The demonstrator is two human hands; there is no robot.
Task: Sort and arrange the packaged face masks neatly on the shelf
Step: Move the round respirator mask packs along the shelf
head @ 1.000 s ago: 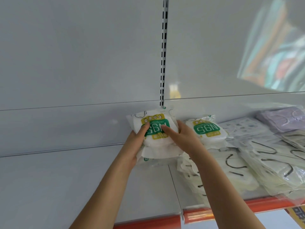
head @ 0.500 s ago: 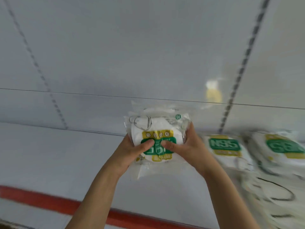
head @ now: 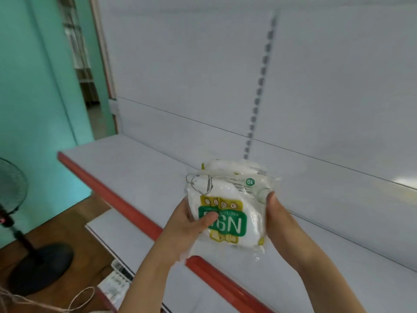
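Head view: white, green-labelled mask packs (head: 230, 208).

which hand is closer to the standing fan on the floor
Left. The left hand grips the left edge of the N95 mask packs, on the side toward the fan at far left. The right hand holds the packs' right edge, farther from it.

A stack of mask packs (head: 228, 206) is held above the shelf (head: 144, 168), near its front edge strip (head: 126, 206), between the left hand (head: 187, 224) on its left and the right hand (head: 278, 219) on its right. A slotted upright (head: 259, 91) stands behind on the back panel. A lower shelf (head: 112, 229) lies nearer, left; a fan (head: 13, 199) stands far left on the floor.
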